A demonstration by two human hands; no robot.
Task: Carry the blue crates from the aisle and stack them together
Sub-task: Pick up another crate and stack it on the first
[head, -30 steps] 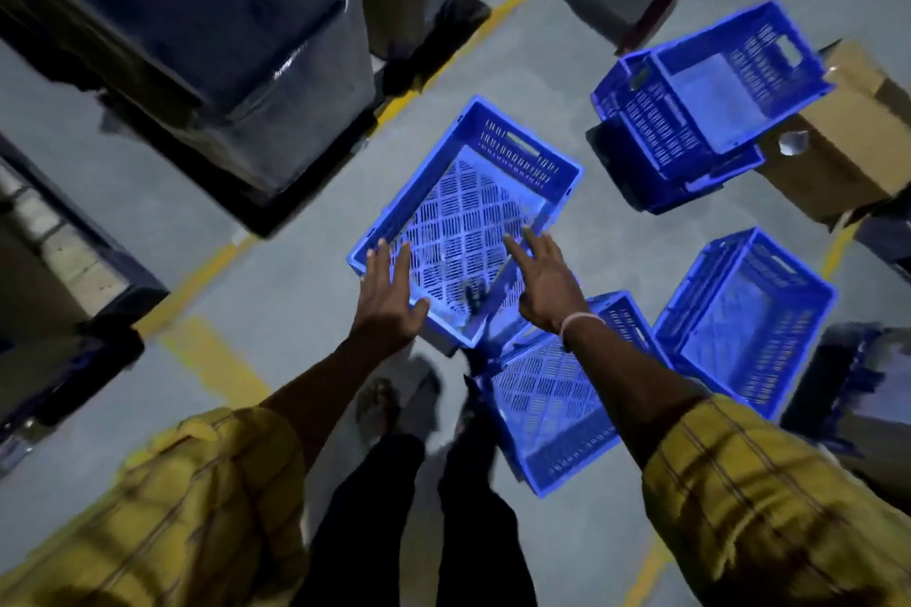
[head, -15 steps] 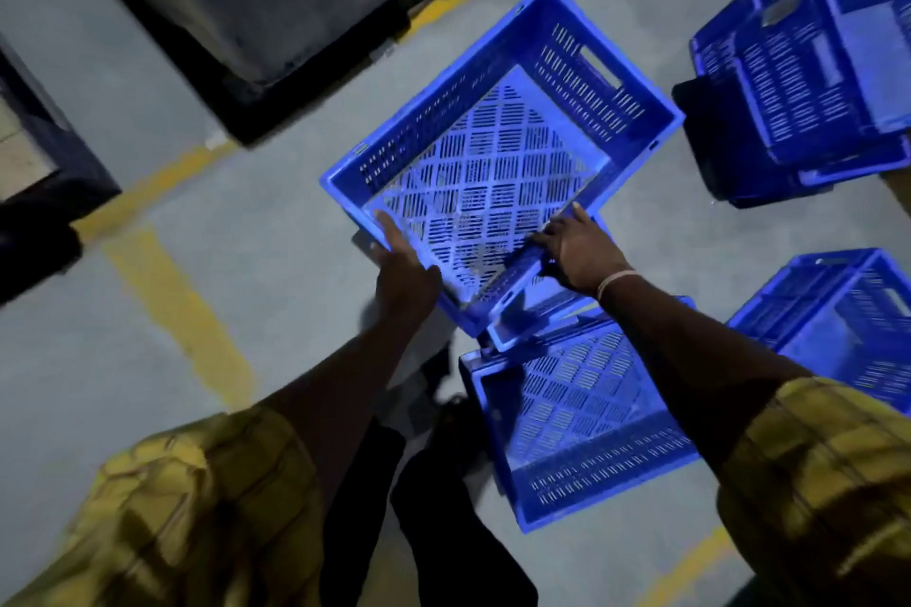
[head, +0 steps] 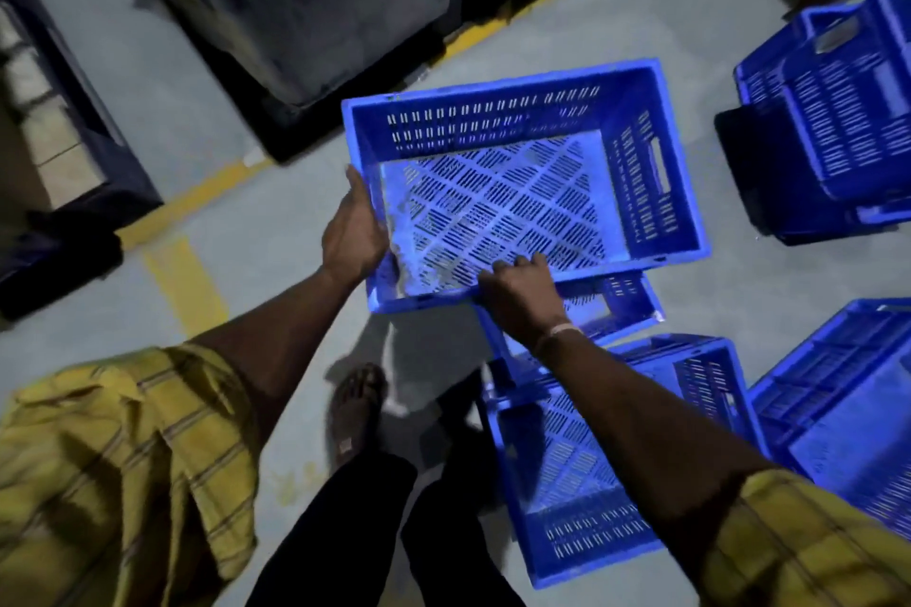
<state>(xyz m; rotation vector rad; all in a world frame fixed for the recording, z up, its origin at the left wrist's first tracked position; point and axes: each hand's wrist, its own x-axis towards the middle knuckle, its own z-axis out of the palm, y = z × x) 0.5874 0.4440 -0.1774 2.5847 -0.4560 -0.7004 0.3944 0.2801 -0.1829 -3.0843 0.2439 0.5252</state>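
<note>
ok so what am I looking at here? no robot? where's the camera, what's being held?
No robot: a person working bare-handed, filmed by one wide-angle camera worn on the head, looking down. The left hand and right hand each have a grip on the rim of an empty blue slotted plastic crate, held above the grey concrete floor. Another blue crate on the floor sits near the sandalled feet; more blue crates stand to the right. Yellow painted floor lines and dark wrapped pallet loads lie beyond.

Blue crate (head: pixel 498 207) — slotted plastic, slightly glossy.
</note>
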